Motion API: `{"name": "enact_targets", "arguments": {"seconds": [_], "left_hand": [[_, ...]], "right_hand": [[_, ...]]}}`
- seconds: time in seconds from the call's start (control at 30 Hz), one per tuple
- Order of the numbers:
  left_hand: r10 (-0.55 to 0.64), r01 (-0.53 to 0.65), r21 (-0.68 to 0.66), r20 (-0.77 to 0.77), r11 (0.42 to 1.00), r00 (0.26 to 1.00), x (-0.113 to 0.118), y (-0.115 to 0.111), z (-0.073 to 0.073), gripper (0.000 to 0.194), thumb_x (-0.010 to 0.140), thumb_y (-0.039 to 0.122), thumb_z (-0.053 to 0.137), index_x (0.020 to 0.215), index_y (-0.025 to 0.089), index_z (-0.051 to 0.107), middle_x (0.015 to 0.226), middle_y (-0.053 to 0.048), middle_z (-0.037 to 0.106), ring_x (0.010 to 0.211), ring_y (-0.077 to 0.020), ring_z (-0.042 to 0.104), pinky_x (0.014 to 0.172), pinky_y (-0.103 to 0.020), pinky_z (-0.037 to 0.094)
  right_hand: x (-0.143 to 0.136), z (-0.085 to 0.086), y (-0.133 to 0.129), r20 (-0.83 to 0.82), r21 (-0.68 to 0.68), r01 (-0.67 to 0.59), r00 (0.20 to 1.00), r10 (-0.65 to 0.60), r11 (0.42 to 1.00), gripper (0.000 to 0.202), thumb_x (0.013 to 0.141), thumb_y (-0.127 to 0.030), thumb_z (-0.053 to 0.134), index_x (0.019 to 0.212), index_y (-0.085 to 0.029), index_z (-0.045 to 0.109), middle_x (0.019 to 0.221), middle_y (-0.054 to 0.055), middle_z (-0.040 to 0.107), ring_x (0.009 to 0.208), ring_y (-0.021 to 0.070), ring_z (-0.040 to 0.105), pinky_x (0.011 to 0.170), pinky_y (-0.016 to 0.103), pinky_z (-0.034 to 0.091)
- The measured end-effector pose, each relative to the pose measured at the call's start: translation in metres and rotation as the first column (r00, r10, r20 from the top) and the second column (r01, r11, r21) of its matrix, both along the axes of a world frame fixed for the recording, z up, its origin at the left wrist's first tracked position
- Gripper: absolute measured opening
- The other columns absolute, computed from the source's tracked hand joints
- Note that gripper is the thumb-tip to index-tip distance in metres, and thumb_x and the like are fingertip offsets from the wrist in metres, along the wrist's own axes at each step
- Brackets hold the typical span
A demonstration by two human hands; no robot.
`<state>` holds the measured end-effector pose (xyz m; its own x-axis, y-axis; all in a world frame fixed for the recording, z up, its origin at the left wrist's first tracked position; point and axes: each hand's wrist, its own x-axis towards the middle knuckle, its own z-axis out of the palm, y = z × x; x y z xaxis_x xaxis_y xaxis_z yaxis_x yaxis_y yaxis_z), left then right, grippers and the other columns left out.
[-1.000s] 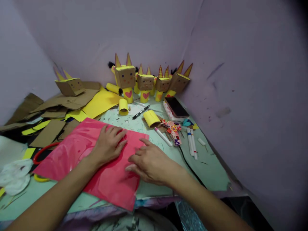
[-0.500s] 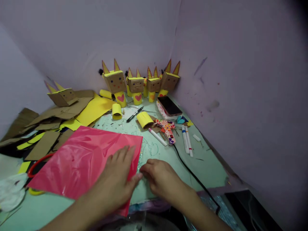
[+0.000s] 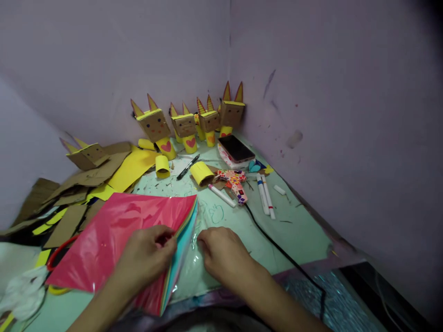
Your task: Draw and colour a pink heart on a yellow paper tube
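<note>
Against the wall stand four cardboard figures; two yellow tubes nearby.

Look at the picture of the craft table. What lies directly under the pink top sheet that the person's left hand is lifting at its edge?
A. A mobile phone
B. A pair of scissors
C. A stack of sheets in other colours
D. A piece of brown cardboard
C. Where the left hand lifts the pink top sheet, the edges of the other coloured sheets show beneath, teal among them.
</note>
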<state>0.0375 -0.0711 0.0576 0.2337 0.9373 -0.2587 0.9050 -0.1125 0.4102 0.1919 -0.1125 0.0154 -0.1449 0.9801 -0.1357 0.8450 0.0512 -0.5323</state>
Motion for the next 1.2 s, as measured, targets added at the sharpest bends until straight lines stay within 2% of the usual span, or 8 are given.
{"name": "enact_targets", "arguments": {"seconds": [0.1, 0.27, 0.4, 0.53, 0.73, 0.87, 1.07, 1.2], "left_hand": [[0.135, -0.124, -0.07, 0.179, 0.99, 0.975, -0.015, 0.005, -0.006, 0.038, 0.07, 0.044, 0.047, 0.08, 0.014, 0.067, 0.07, -0.004, 0.067, 0.069, -0.0203, 0.061, 0.058, -0.025, 0.044], [0.199, -0.186, -0.071, 0.308, 0.98, 0.93, -0.026, 0.002, -0.014, 0.035, 0.066, 0.044, 0.053, 0.074, 0.014, 0.069, 0.068, -0.002, 0.066, 0.067, -0.0185, 0.059, 0.058, -0.024, 0.043], [0.227, -0.202, -0.104, 0.363, 0.974, 0.904, -0.027, 0.001, -0.014, 0.033, 0.064, 0.043, 0.057, 0.074, 0.014, 0.071, 0.067, -0.002, 0.067, 0.066, -0.0182, 0.058, 0.058, -0.024, 0.044], [0.23, -0.203, -0.109, 0.388, 0.973, 0.892, -0.029, 0.002, -0.015, 0.035, 0.064, 0.044, 0.059, 0.077, 0.014, 0.071, 0.069, -0.003, 0.068, 0.068, -0.0188, 0.059, 0.059, -0.024, 0.045], [0.197, -0.189, -0.059, 0.365, 0.98, 0.91, -0.033, 0.003, -0.019, 0.033, 0.065, 0.044, 0.057, 0.073, 0.015, 0.071, 0.066, -0.003, 0.068, 0.065, -0.0185, 0.059, 0.057, -0.024, 0.045], [0.183, -0.183, -0.033, 0.346, 0.983, 0.92, -0.031, 0.002, -0.017, 0.031, 0.066, 0.042, 0.057, 0.07, 0.015, 0.07, 0.063, -0.002, 0.067, 0.063, -0.0182, 0.059, 0.054, -0.023, 0.044], [0.185, -0.198, 0.006, 0.326, 0.98, 0.927, -0.025, -0.003, -0.017, 0.03, 0.069, 0.038, 0.056, 0.08, 0.015, 0.071, 0.07, -0.003, 0.071, 0.068, -0.0195, 0.064, 0.057, -0.023, 0.048], [0.095, -0.122, 0.129, 0.199, 0.984, 0.975, -0.017, -0.009, -0.02, 0.029, 0.073, 0.035, 0.052, 0.087, 0.017, 0.069, 0.074, -0.003, 0.071, 0.068, -0.0182, 0.065, 0.059, -0.023, 0.049]], "right_hand": [[-0.006, 0.006, 0.003, -0.064, 0.002, 0.008, 0.998, -0.008, 1.0, 0.02, 0.076, -0.017, 0.049, 0.078, -0.019, 0.069, 0.08, 0.009, 0.072, 0.078, 0.0245, 0.067, 0.058, 0.029, 0.035], [-0.013, 0.016, 0.009, -0.037, -0.105, 0.034, 0.999, -0.039, 0.994, 0.019, 0.075, -0.021, 0.054, 0.078, -0.016, 0.072, 0.082, 0.013, 0.072, 0.077, 0.0266, 0.067, 0.057, 0.029, 0.037], [-0.011, 0.011, 0.01, -0.179, -0.11, 0.048, 0.982, -0.067, 0.993, 0.02, 0.076, -0.018, 0.053, 0.078, -0.018, 0.073, 0.084, 0.01, 0.073, 0.08, 0.0208, 0.066, 0.06, 0.025, 0.037], [-0.009, 0.002, 0.01, -0.276, -0.124, 0.099, 0.952, -0.13, 0.987, 0.018, 0.075, -0.018, 0.055, 0.074, -0.019, 0.073, 0.076, 0.005, 0.073, 0.071, 0.0163, 0.064, 0.058, 0.024, 0.035], [-0.012, 0.005, 0.01, -0.253, -0.149, 0.163, 0.947, -0.197, 0.975, 0.012, 0.073, -0.022, 0.059, 0.071, -0.021, 0.07, 0.069, 0.001, 0.07, 0.064, 0.014, 0.06, 0.052, 0.023, 0.03], [-0.012, 0.008, 0.009, -0.203, -0.177, 0.176, 0.956, -0.211, 0.968, 0.011, 0.072, -0.024, 0.061, 0.074, -0.025, 0.072, 0.073, 0.0, 0.072, 0.069, 0.0164, 0.062, 0.053, 0.024, 0.029], [-0.012, 0.006, 0.006, -0.129, -0.163, 0.14, 0.978, -0.161, 0.977, 0.017, 0.074, -0.026, 0.056, 0.075, -0.025, 0.073, 0.076, 0.003, 0.073, 0.074, 0.0201, 0.065, 0.052, 0.026, 0.028], [-0.012, 0.001, 0.005, -0.159, -0.169, 0.133, 0.974, -0.161, 0.977, 0.02, 0.076, -0.024, 0.054, 0.079, -0.024, 0.073, 0.078, 0.004, 0.073, 0.075, 0.0186, 0.064, 0.054, 0.025, 0.031]]}}
